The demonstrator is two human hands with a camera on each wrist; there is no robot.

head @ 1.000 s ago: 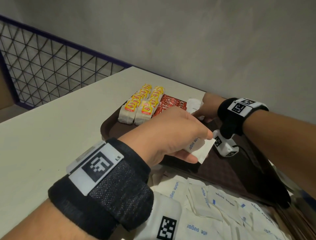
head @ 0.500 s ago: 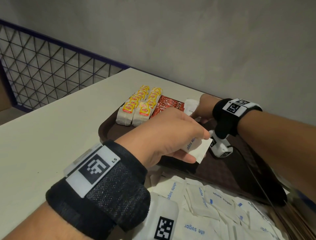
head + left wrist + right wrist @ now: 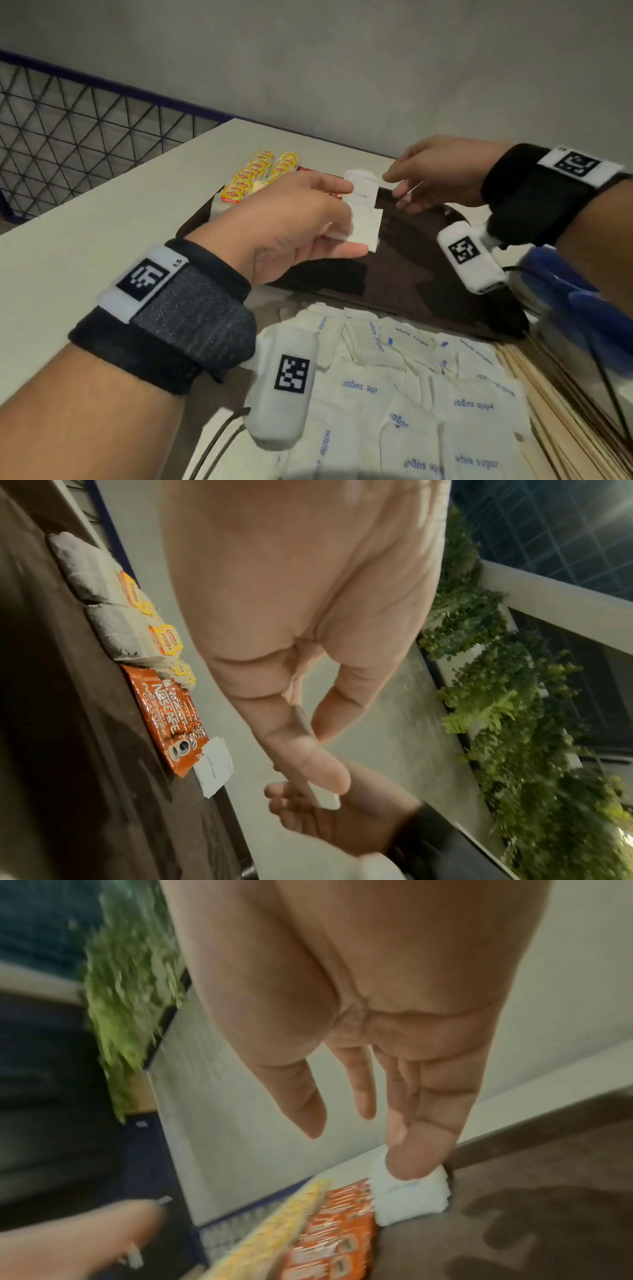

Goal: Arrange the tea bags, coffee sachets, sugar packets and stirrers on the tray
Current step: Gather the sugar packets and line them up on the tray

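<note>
My left hand (image 3: 349,226) pinches a white sugar packet (image 3: 364,229) between thumb and fingers above the brown tray (image 3: 428,274). The left wrist view shows that packet (image 3: 318,788) edge-on under the thumb. My right hand (image 3: 394,186) hovers with straight fingers and nothing in it just right of the small sugar stack (image 3: 361,185) on the tray's far side. On the tray, from left to right, are two rows of yellow-tagged tea bags (image 3: 253,178), the red coffee sachets (image 3: 335,1240), mostly hidden in the head view, and the sugar stack (image 3: 411,1196).
A loose heap of white sugar packets (image 3: 411,383) lies on the table in front of the tray. Wooden stirrers (image 3: 555,411) lie at the near right. A wall stands close behind the table, and a wire fence (image 3: 85,130) at the left.
My right hand has lifted off the sugar stack on the tray and drawn back to the right, empty. The left hand keeps its packet and has moved a little toward the stack.
</note>
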